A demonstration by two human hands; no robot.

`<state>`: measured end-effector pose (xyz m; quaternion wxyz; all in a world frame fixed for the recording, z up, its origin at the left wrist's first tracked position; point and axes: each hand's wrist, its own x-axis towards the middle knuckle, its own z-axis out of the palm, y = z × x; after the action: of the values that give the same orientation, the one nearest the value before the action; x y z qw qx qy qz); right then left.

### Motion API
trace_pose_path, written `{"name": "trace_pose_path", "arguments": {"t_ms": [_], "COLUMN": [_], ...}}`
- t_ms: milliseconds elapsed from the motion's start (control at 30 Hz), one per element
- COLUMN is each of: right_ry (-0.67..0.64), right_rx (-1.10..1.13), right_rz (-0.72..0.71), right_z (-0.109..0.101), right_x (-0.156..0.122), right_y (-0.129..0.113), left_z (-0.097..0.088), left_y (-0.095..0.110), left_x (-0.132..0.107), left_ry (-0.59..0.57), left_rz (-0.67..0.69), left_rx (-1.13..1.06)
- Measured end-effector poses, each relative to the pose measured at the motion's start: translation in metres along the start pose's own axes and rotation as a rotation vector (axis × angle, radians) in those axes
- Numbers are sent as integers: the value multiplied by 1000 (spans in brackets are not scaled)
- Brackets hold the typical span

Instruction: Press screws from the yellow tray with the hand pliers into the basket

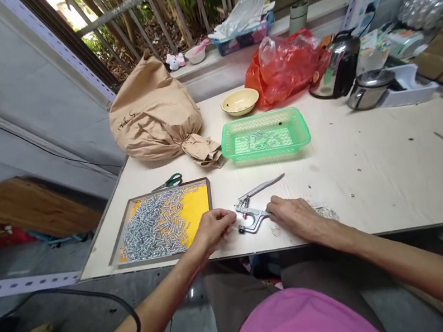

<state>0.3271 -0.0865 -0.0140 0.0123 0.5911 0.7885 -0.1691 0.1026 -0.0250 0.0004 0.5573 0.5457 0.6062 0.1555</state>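
Note:
Hand pliers (pixel 251 220) with a C-shaped jaw, a small red part and a coil spring lie near the table's front edge, one long handle angled up to the right. My right hand (pixel 293 215) is closed around the end of their lower handle. Beside the jaw, my left hand (pixel 218 224) is pinched, thumb against fingers; whatever it holds is too small to make out. Left of it, a shallow tray (pixel 209 190) with a yellow bottom carries a heap of small silvery, spring-like metal pieces (pixel 147 229).
Behind the pliers stands a green plastic basket (pixel 268 152) with a few thin metal pieces inside. Green-handled scissors (pixel 173 180) lie behind the tray. Farther back are a brown paper sack (pixel 153 115), yellow bowl (pixel 239 101), red plastic bag (pixel 285 67) and dark kettle (pixel 343 66).

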Motion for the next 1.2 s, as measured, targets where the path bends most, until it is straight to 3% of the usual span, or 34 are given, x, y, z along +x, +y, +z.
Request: {"name": "trace_pose_path", "arguments": {"t_ms": [133, 400, 800, 1000, 1200], "right_ry": [5, 49, 54, 221, 142], "right_rx": [-24, -35, 32, -5, -61], "right_rz": [-8, 2, 29, -50, -105], "right_z": [-3, 2, 2, -5, -15], "right_x": [-5, -9, -11, 2, 24], "right_y": [10, 12, 11, 36, 49], "left_z": [23, 40, 34, 32, 32], "left_y": [-12, -10, -6, -6, -7], "left_x": [5, -3, 3, 4, 5], "left_ry": [-46, -96, -161, -186, -189], "left_rz": [-104, -201, -196, -190, -191], "left_rx": [-161, -203, 23, 45, 55]}}
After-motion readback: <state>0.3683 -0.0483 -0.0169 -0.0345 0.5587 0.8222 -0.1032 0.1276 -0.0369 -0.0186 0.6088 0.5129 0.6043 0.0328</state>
